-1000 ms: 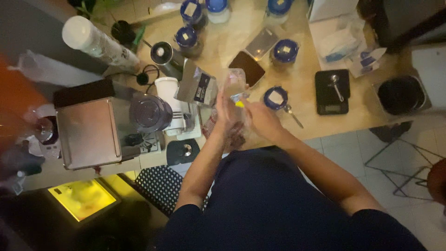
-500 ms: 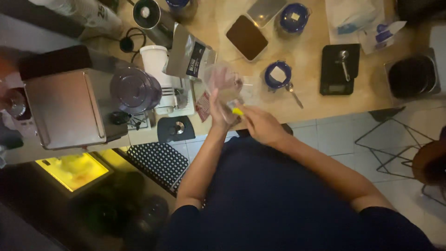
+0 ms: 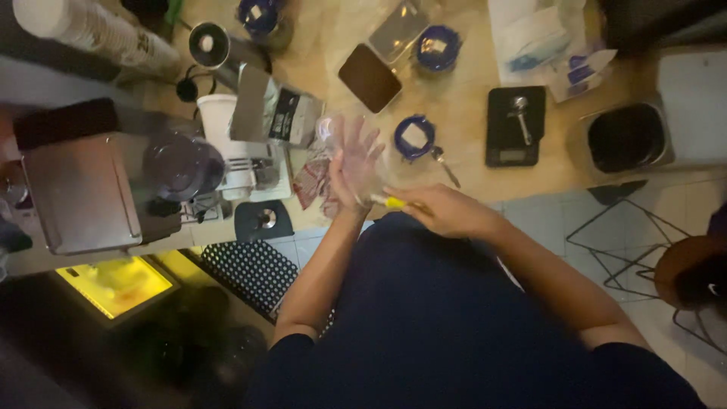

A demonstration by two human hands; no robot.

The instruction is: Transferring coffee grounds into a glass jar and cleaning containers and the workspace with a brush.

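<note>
While the left hand (image 3: 354, 170) holds a clear plastic cup (image 3: 341, 140) over the desk (image 3: 469, 129) edge, fingers spread around it, the right hand (image 3: 443, 210) is closed on a yellow-tipped marker (image 3: 390, 202) at the cup's base. Blue-rimmed lid (image 3: 415, 138) lies just beyond.

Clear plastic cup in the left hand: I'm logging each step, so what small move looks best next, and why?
Probably bring the yellow-tipped tool up to the clear plastic cup. The left hand holds the cup above the counter edge, and the right hand grips the tool just beside it, tip toward the cup.
</note>
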